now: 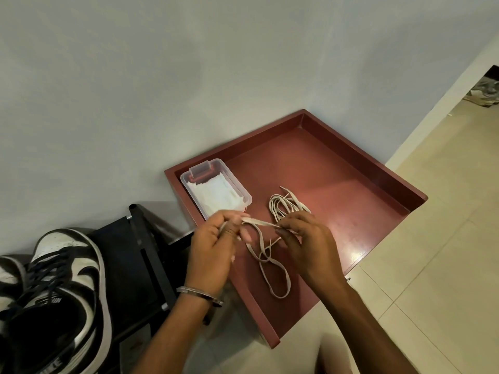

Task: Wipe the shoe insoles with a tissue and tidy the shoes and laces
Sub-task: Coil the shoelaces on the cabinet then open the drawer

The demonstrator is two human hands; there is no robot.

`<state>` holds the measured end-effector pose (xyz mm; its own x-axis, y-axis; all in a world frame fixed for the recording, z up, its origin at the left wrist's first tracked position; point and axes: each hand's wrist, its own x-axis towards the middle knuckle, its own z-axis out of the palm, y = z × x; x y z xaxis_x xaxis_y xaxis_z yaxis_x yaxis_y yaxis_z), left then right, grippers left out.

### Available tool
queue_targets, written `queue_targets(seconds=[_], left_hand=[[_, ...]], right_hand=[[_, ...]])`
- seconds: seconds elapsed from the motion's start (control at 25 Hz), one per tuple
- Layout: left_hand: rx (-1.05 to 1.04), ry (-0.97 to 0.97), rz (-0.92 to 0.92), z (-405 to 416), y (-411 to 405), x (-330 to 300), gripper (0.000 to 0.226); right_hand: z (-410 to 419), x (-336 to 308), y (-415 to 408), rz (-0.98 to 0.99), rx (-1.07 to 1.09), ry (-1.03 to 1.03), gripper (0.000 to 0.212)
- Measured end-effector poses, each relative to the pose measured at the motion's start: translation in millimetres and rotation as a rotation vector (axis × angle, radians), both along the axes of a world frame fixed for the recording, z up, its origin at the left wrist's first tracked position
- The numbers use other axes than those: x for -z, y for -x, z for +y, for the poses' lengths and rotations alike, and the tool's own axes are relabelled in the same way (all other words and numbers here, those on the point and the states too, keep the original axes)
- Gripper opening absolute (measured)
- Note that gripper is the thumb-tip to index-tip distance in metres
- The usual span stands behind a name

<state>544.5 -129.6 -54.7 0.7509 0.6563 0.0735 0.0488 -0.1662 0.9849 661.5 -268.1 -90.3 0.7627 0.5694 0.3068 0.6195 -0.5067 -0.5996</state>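
Both hands pinch a beige lace point(260, 223) taut btwn them: left hand point(213, 245), right hand point(303, 240), its loop hanging below over red tray point(351, 168). Second lace bundle point(286, 202) just beyond right hand; tissue box point(216, 188) beyond left; sneakers point(62, 287) left of left hand.

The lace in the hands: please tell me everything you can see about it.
The lace is flat, off-white and looks like woven fabric. The left hand and the right hand pinch it, with a short span stretched between them. Below, the rest hangs in loose loops that cross each other, over the red tray. Whether the lowest loop touches the tray floor cannot be told.
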Motion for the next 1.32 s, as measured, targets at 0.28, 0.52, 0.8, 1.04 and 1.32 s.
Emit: queue_targets(seconds=[0.28, 0.52, 0.8, 1.04, 1.32], left_hand=[[-0.463, 0.006, -0.328, 8.7, 3.3, -12.2, 0.019], [-0.532, -0.08, -0.338, 11.2, 5.8, -11.3, 0.017], [-0.11, -0.126, -0.115, -1.6, 6.4, -2.9, 0.032], [0.076, -0.034, 0.108, -9.1, 3.0, 5.5, 0.028], [-0.586, 0.249, -0.2, 22.7, 7.9, -1.5, 0.027]], right_hand=[[-2.0, -3.9, -2.0, 0.134, 0.238, -0.03, 0.012], [-6.3, -24.9, -7.0, 0.345, 0.418, -0.481, 0.016], [4.4, -24.3, 4.2, 0.173, -0.12, -0.164, 0.011], [-2.1, -17.3, -1.8, 0.326, -0.229, -0.033, 0.008], [-36.4, -28.7, -35.7, 0.386, 0.415, -0.517, 0.008]])
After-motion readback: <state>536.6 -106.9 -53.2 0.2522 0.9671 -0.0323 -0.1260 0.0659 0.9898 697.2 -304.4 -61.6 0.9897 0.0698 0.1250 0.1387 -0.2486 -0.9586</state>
